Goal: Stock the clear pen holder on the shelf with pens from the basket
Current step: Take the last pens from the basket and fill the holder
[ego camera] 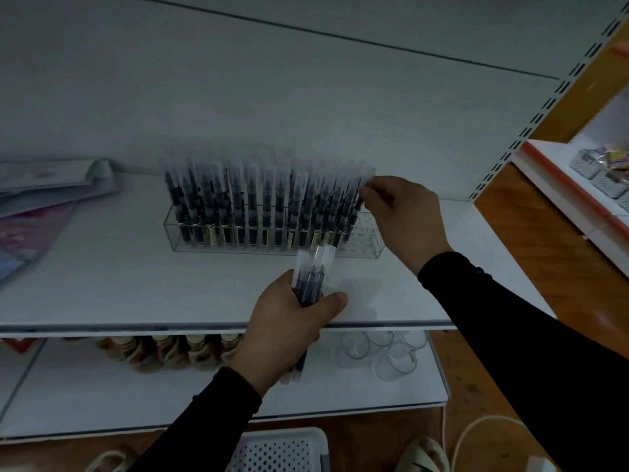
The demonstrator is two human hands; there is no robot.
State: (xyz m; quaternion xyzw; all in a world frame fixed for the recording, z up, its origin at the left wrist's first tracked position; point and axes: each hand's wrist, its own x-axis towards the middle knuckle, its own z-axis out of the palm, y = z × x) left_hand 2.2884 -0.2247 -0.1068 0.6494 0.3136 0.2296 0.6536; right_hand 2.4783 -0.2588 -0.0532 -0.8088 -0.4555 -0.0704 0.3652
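Pens bundled in left grip, below holder.

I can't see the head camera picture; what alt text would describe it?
A person's right hand pinches the top of a pen at the right end of a nearly full clear pen holder on a white shelf, while the left hand grips a bundle of wrapped pens. A white perforated basket sits below.

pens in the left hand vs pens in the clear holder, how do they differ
The pens in the left hand form a small loose bunch, gripped and tilted above the shelf; the pens in the clear holder are many, standing upright in rows. The left hand carries its bunch, while the clear holder keeps empty holes at its right end. Both look dark with clear caps.
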